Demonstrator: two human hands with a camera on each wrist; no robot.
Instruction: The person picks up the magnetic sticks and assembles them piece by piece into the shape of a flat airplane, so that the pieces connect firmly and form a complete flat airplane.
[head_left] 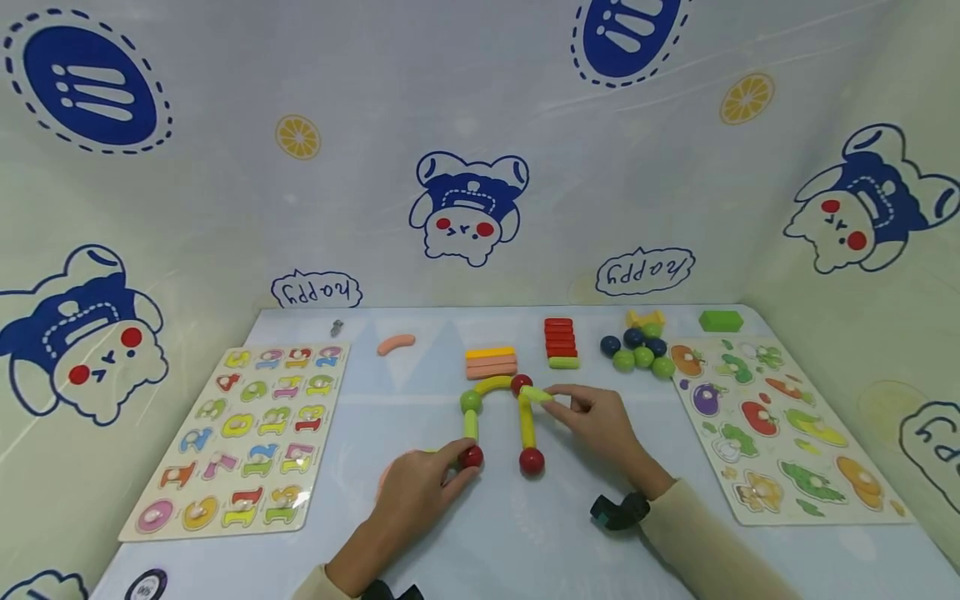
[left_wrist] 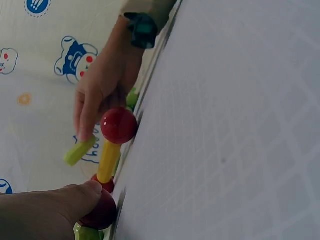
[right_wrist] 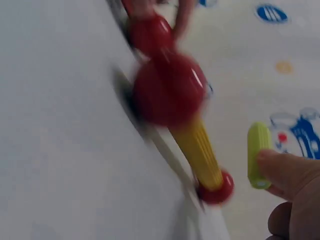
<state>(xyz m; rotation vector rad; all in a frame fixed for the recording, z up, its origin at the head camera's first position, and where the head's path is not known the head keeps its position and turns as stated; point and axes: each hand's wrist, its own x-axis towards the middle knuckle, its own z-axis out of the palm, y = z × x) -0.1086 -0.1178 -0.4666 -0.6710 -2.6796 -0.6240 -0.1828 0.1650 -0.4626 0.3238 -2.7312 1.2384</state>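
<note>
Between thumb and fingers, my left hand [head_left: 427,492] grips a red ball [head_left: 472,457] at the near end of a light green rod [head_left: 471,425]. That rod runs up to a green ball [head_left: 471,402], and a curved yellow rod [head_left: 493,383] links it to another red ball [head_left: 521,383]. From there a straight yellow rod [head_left: 528,427] leads down to a third red ball [head_left: 532,462]. My right hand [head_left: 600,421] pinches a short light green rod [right_wrist: 258,155], held close over the far red ball. A pinkish curved piece is partly hidden behind my left hand.
A number puzzle board [head_left: 238,433] lies at left, a vegetable puzzle board [head_left: 787,433] at right. Behind the frame are yellow and pink rods [head_left: 491,364], red rods [head_left: 559,337], several blue and green balls [head_left: 643,357], a green block [head_left: 721,321] and a curved pink piece [head_left: 396,343].
</note>
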